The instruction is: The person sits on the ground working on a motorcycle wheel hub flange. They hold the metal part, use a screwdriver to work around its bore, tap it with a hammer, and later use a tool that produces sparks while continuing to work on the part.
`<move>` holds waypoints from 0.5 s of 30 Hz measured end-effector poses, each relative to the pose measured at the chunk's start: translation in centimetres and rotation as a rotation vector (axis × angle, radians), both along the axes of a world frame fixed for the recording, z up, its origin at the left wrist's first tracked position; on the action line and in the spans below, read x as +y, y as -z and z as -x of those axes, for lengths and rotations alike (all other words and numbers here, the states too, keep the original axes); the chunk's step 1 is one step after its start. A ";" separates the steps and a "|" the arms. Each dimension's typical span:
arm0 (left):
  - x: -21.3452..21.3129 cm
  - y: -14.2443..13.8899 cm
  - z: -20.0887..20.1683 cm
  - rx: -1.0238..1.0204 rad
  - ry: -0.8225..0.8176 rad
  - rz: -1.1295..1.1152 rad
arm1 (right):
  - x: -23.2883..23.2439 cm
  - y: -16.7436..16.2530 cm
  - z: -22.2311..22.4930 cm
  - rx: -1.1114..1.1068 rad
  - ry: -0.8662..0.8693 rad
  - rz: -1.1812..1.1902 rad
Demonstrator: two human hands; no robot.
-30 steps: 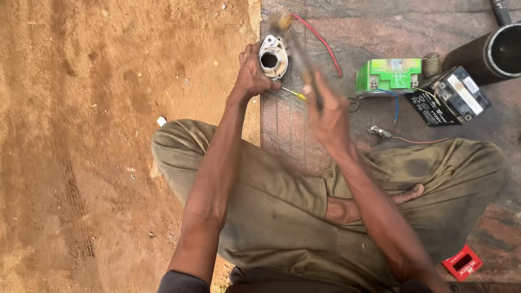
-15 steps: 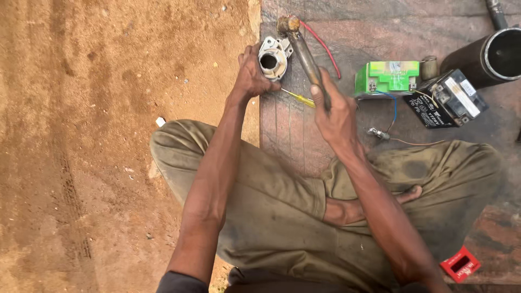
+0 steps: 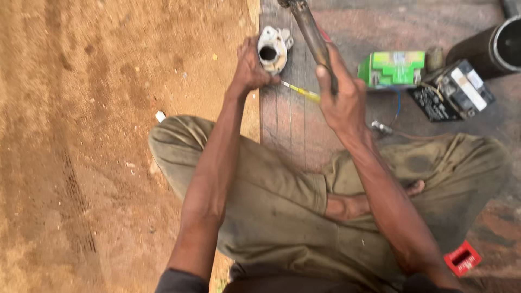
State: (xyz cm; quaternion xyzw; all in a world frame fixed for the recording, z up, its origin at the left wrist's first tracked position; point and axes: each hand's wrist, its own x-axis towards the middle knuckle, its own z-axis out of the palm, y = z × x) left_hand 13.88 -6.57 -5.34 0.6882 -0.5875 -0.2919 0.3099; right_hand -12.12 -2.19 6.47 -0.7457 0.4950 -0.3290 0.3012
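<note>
1. We sit cross-legged where the sandy ground (image 3: 81, 135) meets a paved slab (image 3: 287, 125), so the work rests on the hard surface just ahead of our knees.
2. At the far right lies a dark pipe (image 3: 491, 49), open end toward us; just beside it sit a black battery (image 3: 453, 92) and a green battery (image 3: 393, 68), both within reach of the right arm but apart from the work.
3. Our right hand (image 3: 339, 100) has its fingers wrapped tight around the handle of a hammer (image 3: 312, 32), which slants up and away so its head, mostly cut off at the top edge, hangs above the work.
4. Our left hand (image 3: 249, 68) has its fingers closed on a small metal housing (image 3: 271, 50) with a round bore, pinning it on the slab, apparently so it cannot skid.
5. A thin yellow tool (image 3: 301, 92) lies between the two hands, its tip by the left fingers.
6. A small red box (image 3: 462, 259) sits by our right knee.
</note>
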 end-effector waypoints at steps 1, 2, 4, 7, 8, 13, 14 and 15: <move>-0.1 0.2 -0.1 -0.029 -0.002 0.029 | 0.0 0.0 0.1 -0.068 -0.034 0.155; -0.1 0.4 -0.1 -0.055 -0.007 0.049 | 0.0 0.1 0.1 -0.134 -0.076 0.298; 0.1 0.7 -0.2 -0.054 -0.013 0.041 | 0.2 0.5 -0.8 -0.129 -0.108 0.343; 0.2 0.2 -0.1 -0.035 -0.002 0.029 | -0.2 0.8 -2.3 0.087 -0.057 0.147; 0.1 -0.2 -0.2 -0.058 -0.021 0.010 | -0.4 0.8 -2.6 0.162 -0.062 0.083; 0.2 -1.2 0.3 -0.006 -0.001 -0.035 | 0.5 0.3 -0.3 0.040 -0.019 -0.001; 0.2 -1.2 0.4 -0.020 -0.021 -0.065 | 0.6 0.4 0.2 -0.009 -0.042 0.086; 0.1 -1.2 0.5 -0.037 -0.033 -0.100 | 0.6 0.6 0.5 -0.059 -0.057 0.168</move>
